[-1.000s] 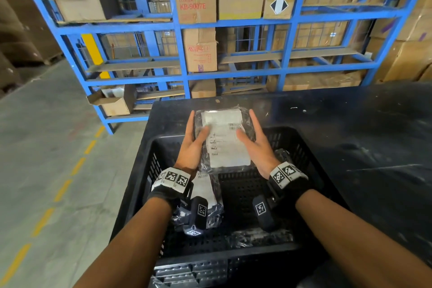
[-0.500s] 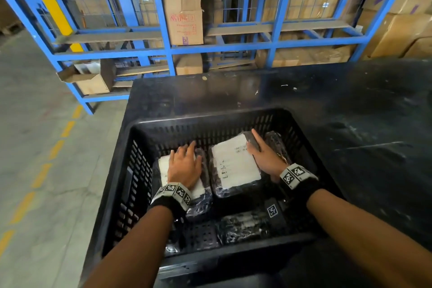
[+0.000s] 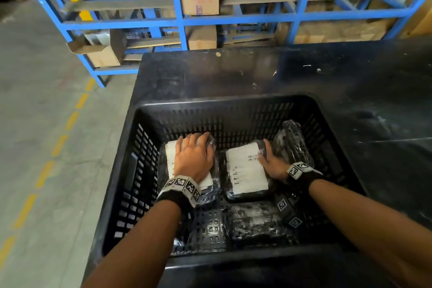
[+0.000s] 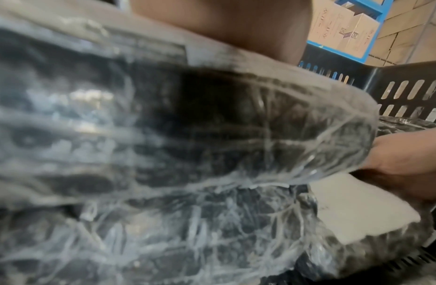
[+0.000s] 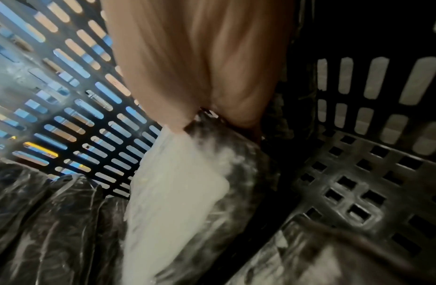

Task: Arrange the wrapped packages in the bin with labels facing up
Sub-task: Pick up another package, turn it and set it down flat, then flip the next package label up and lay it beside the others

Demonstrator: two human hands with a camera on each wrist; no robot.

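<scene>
A black slotted bin (image 3: 233,103) stands on a black table. Inside, a wrapped package (image 3: 169,156) lies at the left with its white label up, and my left hand (image 3: 195,154) lies palm-down on it, fingertips at its far edge. A second package (image 3: 245,168) lies in the middle, label up; my right hand (image 3: 271,161) grips its right edge, thumb on top. The right wrist view shows thumb and fingers (image 5: 200,67) pinching that package (image 5: 170,192). A third package (image 3: 292,140) leans on the right wall, no label showing. A fourth (image 3: 254,222) lies at the front, dark side up.
The black table (image 3: 350,82) stretches behind and to the right of the bin. Blue shelving (image 3: 177,18) with cardboard boxes stands beyond it. A concrete floor with a dashed yellow line (image 3: 44,170) lies to the left. The bin's front-left floor (image 3: 210,229) is bare.
A second ago both hands held the labelled package above the bin. It now lies in the middle of the bin. My left hand has moved onto the left package; the right stays on the middle one.
</scene>
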